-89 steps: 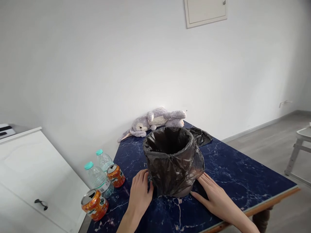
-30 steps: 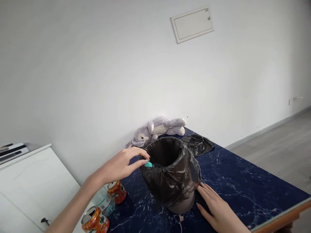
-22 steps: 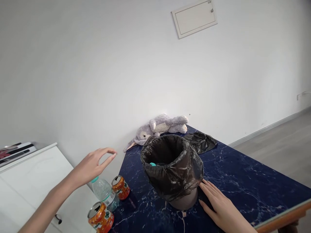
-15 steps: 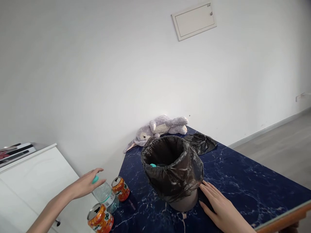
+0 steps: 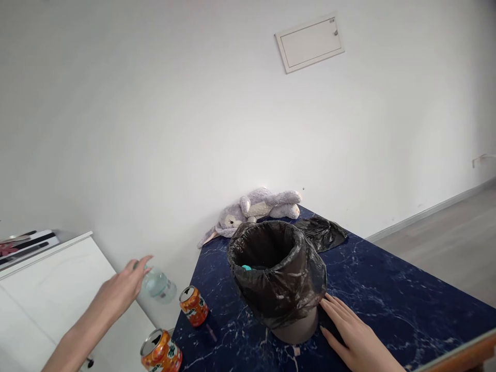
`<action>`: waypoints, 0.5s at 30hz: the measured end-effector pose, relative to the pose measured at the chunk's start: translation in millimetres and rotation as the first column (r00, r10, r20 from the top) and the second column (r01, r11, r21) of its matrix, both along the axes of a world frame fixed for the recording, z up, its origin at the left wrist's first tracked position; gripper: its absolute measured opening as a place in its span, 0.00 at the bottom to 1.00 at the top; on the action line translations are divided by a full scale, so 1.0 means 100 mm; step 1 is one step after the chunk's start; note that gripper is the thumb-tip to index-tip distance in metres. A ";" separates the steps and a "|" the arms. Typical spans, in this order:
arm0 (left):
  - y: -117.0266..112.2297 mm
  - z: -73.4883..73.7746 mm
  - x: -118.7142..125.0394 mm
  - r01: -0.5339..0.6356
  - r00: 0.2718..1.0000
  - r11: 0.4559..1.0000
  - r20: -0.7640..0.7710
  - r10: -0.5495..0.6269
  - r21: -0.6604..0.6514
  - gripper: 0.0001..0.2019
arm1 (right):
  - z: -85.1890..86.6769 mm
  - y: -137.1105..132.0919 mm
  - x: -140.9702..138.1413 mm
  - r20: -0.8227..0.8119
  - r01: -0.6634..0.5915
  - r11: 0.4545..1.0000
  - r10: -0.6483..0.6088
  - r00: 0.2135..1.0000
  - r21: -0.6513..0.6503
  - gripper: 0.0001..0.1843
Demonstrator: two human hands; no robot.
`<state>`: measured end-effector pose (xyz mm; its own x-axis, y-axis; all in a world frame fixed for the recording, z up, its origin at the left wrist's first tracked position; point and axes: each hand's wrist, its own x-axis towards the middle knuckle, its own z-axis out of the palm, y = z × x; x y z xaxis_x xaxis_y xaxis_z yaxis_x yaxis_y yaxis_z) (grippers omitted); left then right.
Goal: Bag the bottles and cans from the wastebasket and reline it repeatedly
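Observation:
My left hand (image 5: pixel 118 292) grips a clear water bottle (image 5: pixel 158 284) by its top end. The bottle hangs tilted in the air, left of the table edge. My right hand (image 5: pixel 354 338) lies flat and open on the dark blue marble table (image 5: pixel 387 299), its fingers against the base of a small bin lined with a black bag (image 5: pixel 279 279). A teal bottle cap (image 5: pixel 246 267) shows inside the bin. Two opened orange cans stand at the table's left edge, one further back (image 5: pixel 194 306) and one at the front (image 5: pixel 160 352).
A grey plush rabbit (image 5: pixel 253 206) lies at the table's far end by the wall, with a loose black bag (image 5: pixel 321 232) beside it. A white cabinet (image 5: pixel 42 294) stands to the left. A white wall panel (image 5: pixel 309 42) hangs high up.
My left hand let a teal-capped bottle go into the bin, swung back left, took the second bottle by its top and lifted it off the table. My right hand stayed by the bin.

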<state>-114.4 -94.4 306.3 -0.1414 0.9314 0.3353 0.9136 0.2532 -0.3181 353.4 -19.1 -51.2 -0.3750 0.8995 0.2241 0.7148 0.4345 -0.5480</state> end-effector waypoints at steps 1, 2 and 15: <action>-0.05 0.12 0.17 0.005 0.996 0.994 -0.090 0.005 0.107 0.33 | -0.01 0.01 0.00 -0.002 -0.001 1.000 0.001 1.000 0.009 0.36; -0.10 0.24 0.36 0.045 0.989 0.982 -0.145 -0.018 0.185 0.32 | -0.01 0.01 0.00 -0.005 -0.003 1.000 0.003 1.000 0.021 0.36; 0.24 0.12 2.39 0.747 0.659 0.665 0.162 -0.735 -0.019 0.27 | 0.00 0.04 -0.01 0.006 -0.013 1.000 0.013 1.000 -0.008 0.36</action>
